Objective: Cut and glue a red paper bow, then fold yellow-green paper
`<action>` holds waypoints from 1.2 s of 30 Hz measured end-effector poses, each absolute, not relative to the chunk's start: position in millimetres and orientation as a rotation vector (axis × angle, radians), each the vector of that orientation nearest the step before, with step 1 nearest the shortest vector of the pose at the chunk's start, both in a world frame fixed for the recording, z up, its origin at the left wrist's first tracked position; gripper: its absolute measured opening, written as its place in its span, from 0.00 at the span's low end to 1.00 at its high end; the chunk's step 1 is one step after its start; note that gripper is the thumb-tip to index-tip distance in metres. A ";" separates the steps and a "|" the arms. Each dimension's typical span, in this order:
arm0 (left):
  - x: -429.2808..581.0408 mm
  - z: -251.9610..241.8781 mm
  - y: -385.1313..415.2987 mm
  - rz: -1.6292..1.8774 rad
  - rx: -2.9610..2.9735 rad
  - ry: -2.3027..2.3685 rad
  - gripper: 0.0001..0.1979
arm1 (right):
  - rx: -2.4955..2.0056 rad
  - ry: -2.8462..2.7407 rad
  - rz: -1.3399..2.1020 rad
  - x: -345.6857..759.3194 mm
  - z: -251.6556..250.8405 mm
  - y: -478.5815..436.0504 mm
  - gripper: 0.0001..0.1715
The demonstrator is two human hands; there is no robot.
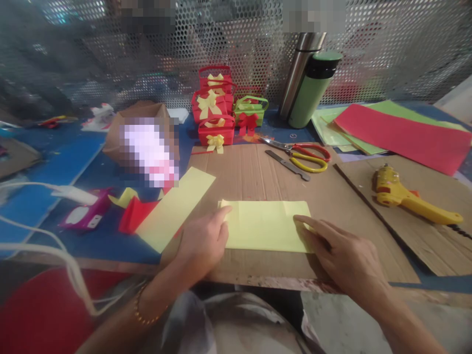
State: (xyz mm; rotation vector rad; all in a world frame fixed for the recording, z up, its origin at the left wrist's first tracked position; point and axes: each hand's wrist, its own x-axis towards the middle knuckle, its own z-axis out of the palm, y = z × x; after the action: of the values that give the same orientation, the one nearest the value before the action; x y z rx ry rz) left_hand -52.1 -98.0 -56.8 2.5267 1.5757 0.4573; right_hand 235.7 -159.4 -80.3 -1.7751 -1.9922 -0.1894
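Observation:
A pale yellow sheet of paper (267,228) lies on a cardboard mat, with creases near both short ends and a small raised corner at its upper left. My left hand (206,238) grips the left end, its fingertips closed on the edge. At the right end, my right hand (342,255) holds the sheet, the index finger laid on top and the other fingers curled, partly hidden. Just left of my left hand is a second yellow paper strip (179,209). Above the sheet lie scissors (309,157) with red and yellow handles and a flat metal blade (287,165).
Red paper baskets (216,110) with yellow bows and a green one (252,110) stand at the back. Nearby are a green bottle (313,93) and a steel flask (293,78). Coloured sheets (401,135) and a yellow glue gun (413,199) lie right. White cables (66,260) hang left.

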 end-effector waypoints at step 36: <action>-43.9 -51.3 -96.8 0.406 3.125 1.460 0.17 | -1.871 -2.011 0.072 228.3 -67.2 -156.8 0.18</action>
State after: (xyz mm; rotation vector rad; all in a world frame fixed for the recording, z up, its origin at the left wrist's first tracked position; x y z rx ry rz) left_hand -43.9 -96.8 -51.3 3.1248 1.4600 0.4063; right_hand 228.3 -156.8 -67.2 -1.8713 -2.0113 0.0717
